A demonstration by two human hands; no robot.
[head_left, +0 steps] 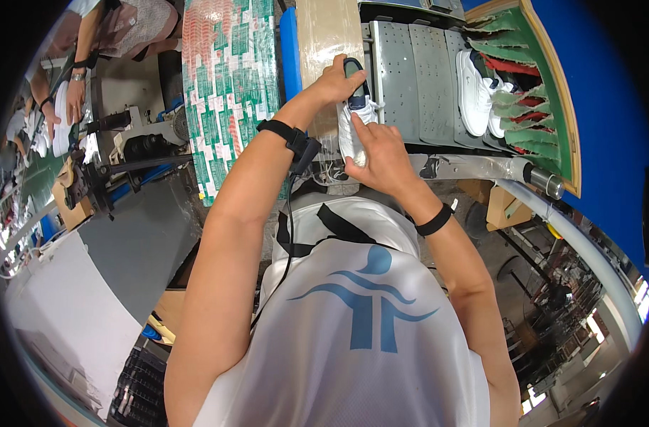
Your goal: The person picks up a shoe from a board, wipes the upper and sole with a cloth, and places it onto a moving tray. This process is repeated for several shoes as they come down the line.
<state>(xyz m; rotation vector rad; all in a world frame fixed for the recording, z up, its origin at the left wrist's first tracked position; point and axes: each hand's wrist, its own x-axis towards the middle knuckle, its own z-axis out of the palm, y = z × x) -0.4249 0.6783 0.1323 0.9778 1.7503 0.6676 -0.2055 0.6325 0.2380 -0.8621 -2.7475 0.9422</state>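
Light was bright and even, shadows soft; glare flared off windows at far right, fisheye bent edges into black rim.

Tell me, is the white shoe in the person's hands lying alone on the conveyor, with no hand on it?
No, both the left hand and the right hand grip the white shoe.

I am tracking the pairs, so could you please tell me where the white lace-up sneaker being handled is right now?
The white lace-up sneaker is top centre of the head view, held between left hand and right hand, beside the grey metal conveyor plates.
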